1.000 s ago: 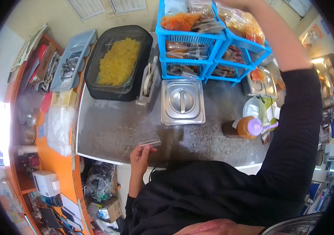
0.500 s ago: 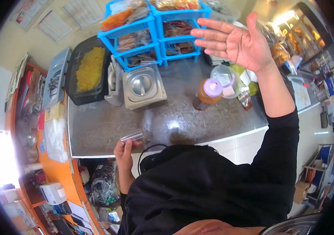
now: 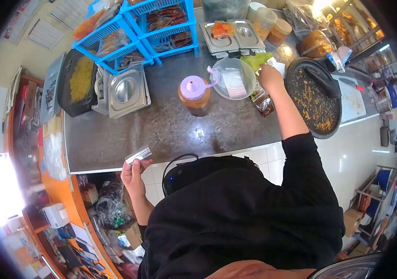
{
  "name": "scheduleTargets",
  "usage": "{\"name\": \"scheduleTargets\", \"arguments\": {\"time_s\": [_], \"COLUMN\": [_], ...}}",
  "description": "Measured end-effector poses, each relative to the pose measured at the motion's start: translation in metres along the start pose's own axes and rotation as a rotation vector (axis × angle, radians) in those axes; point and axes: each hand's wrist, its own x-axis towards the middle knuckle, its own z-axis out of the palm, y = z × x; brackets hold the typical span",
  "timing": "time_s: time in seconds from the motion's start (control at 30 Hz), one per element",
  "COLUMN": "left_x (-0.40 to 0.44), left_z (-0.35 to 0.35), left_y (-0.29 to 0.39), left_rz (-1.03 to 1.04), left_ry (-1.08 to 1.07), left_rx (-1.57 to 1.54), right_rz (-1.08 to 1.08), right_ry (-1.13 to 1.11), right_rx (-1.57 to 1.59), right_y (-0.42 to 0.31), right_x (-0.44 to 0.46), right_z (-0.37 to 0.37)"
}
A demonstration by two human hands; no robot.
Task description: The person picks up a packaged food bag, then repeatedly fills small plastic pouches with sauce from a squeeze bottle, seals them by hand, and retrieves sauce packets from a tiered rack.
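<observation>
My left hand (image 3: 135,176) is closed at the table's front edge around a small shiny silver piece (image 3: 139,155), shaped like a short tube; its exact kind is unclear. Across the table my right hand (image 3: 271,79) has its fingers closed at a white paper tissue (image 3: 278,66), which lies against a green packet (image 3: 256,61). Just left of that hand stands a clear plastic bowl (image 3: 249,86) with white and pinkish slips inside. Below it rests a brown foil packet (image 3: 263,104). A sauce bottle with a lilac cap (image 3: 194,88) stands upright left of the bowl.
A large dark pan (image 3: 319,118) with brown crumbs sits right of my forearm. Lidded steel containers (image 3: 126,90) and a black tub of yellow food (image 3: 81,83) stand at left, blue basket racks (image 3: 170,35) behind. A knife lies on a white cutting board (image 3: 353,103).
My right hand has dropped from an open, raised pose to the tissue and closed there. The view has shifted right. My left hand still holds the silver piece.
</observation>
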Motion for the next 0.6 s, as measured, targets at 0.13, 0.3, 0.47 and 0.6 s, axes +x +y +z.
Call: {"name": "scheduleTargets", "arguments": {"time_s": [0.13,0.3,0.47,0.6], "left_x": [-0.02,-0.043,-0.058,-0.059], "left_z": [0.028,0.062,0.071,0.079], "left_y": [-0.015,-0.022,-0.027,-0.026], "left_rz": [-0.03,-0.032,-0.04,-0.031], "left_ry": [0.037,0.075,0.127,0.14], "left_rx": [-0.027,-0.004,-0.06,-0.051], "right_rz": [0.021,0.019,-0.052,-0.003], "right_ry": [0.037,0.061,0.122,0.059], "right_rx": [-0.058,-0.193,-0.1,0.21], "right_y": [0.042,0.039,0.039,0.056], "right_x": [0.058,0.092,0.105,0.114], "right_z": [0.048,0.087,0.115,0.096]}}
